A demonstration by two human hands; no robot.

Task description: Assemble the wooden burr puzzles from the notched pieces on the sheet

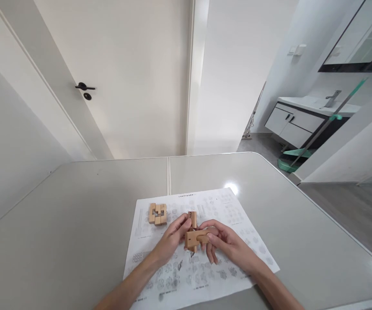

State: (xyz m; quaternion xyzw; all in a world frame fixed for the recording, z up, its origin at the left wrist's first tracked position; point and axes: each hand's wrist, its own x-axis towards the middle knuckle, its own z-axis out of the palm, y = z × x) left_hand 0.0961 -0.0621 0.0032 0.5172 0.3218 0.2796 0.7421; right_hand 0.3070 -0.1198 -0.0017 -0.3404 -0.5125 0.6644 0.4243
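Both of my hands meet over a printed sheet (pixel 227 206) on the grey table. My left hand (pixel 171 241) pinches an upright wooden puzzle piece (pixel 193 218) from the left. My right hand (pixel 223 243) grips a horizontal wooden block (pixel 194 239) of the same partly joined puzzle, thumb on top, fingers curled beneath. A second cluster of joined wooden pieces (pixel 157 214) lies on the sheet to the upper left, apart from both hands.
The grey table (pixel 76 215) has a seam down its middle and a rounded far right corner. A white door with a black handle (pixel 85 88) stands behind. To the right are a vanity cabinet (pixel 297 122) and a green broom with dustpan (pixel 294 155).
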